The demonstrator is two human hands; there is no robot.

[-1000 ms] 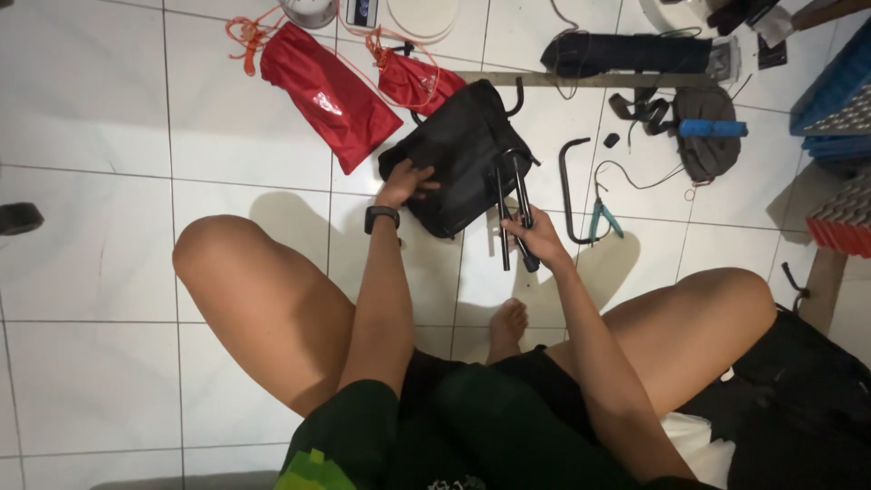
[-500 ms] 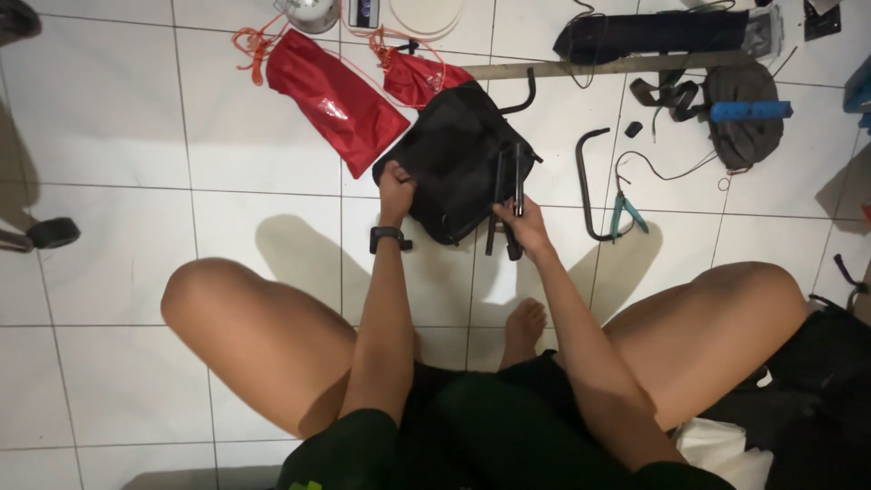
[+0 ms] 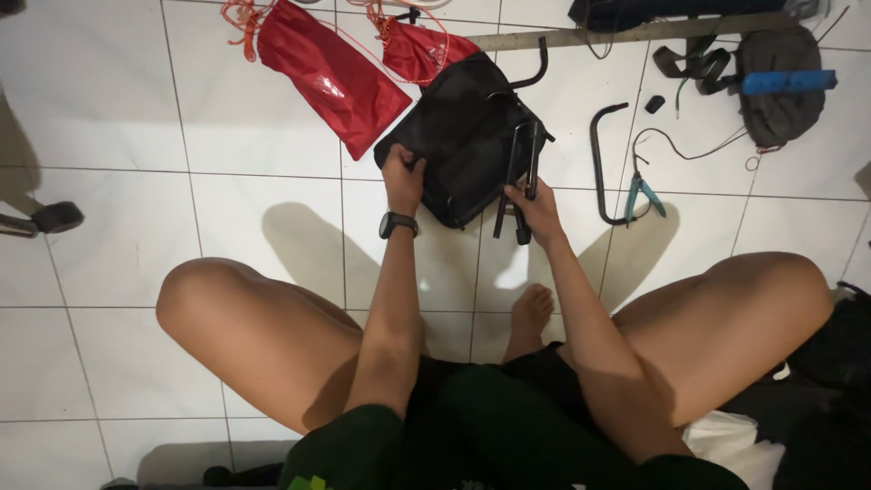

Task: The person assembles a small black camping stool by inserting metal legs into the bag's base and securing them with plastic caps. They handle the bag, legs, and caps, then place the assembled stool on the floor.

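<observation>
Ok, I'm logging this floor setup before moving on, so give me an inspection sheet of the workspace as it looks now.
Surface: white tiled floor, person seated on it with legs apart.
Job's things: black fabric bag; bundle of black rods lying at its right edge.
Clutter: two red drawstring pouches, curved black bar, teal-handled pliers, grey pouch with a blue tube.
Hands: left hand grips the bag's near-left edge; right hand grips the rods.
Cables: orange cords on the pouches; thin dark wire by the pliers.
Surroundings: dark bundle and long flat strip at the top; dark cloth at lower right.
</observation>
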